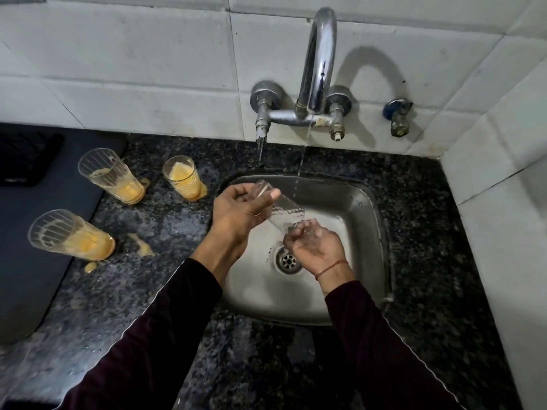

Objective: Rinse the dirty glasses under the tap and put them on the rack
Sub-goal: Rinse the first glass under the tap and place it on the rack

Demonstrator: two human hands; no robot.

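My left hand (pixel 238 210) grips a clear glass (pixel 284 211) near its base and tilts it mouth-down over the steel sink (pixel 365 220). My right hand (pixel 315 247) is at the glass's mouth, with its fingers curled at the rim. A thin stream of water falls from the chrome tap (pixel 318 63) just behind the glass. Three dirty glasses with yellow residue stand on the counter to the left: one far left (pixel 71 236), one behind it (pixel 111 176), one nearest the sink (pixel 183 177).
Yellow spills (pixel 142 245) lie on the dark granite counter (pixel 165 232). A dark mat (pixel 32 232) covers the counter at the far left. A small valve (pixel 398 116) sticks out of the tiled wall on the right. The drain (pixel 288 260) sits below my hands.
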